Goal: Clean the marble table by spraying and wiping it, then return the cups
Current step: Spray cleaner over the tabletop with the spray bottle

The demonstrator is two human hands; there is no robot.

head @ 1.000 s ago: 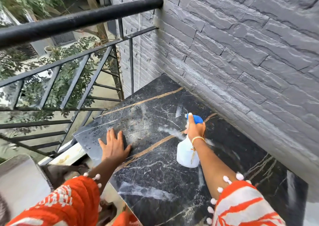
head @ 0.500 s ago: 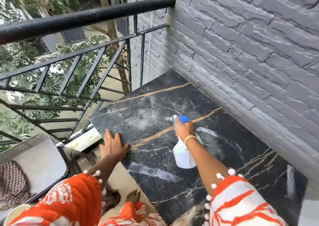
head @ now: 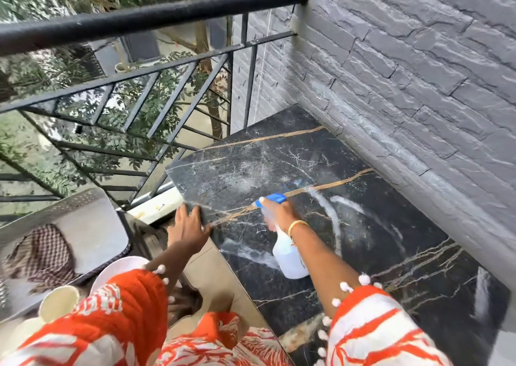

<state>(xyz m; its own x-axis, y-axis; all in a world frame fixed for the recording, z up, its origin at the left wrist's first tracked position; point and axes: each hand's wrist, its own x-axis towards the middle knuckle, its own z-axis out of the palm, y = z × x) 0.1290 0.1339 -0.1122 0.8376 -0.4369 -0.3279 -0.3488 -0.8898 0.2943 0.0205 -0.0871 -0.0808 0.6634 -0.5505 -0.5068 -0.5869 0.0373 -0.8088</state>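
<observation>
Left hand (head: 187, 227) slid back from slab top to near-left edge of marble table (head: 377, 226), fingers now loosely spread, pressing rim, gripping nothing — we judge it steadies us. Right hand (head: 279, 215) wraps spray bottle (head: 289, 256), nozzle aimed at left edge; earlier aimed toward wall. Wet streaks mid-slab. Checked cloth (head: 42, 254) waits on chair; cup (head: 57, 303) beside it, off table.

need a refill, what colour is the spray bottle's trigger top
Blue, on a white spray bottle; the head view shows it.

No text, label, brand, number or sign can be read anywhere in this view of the balcony.
</observation>
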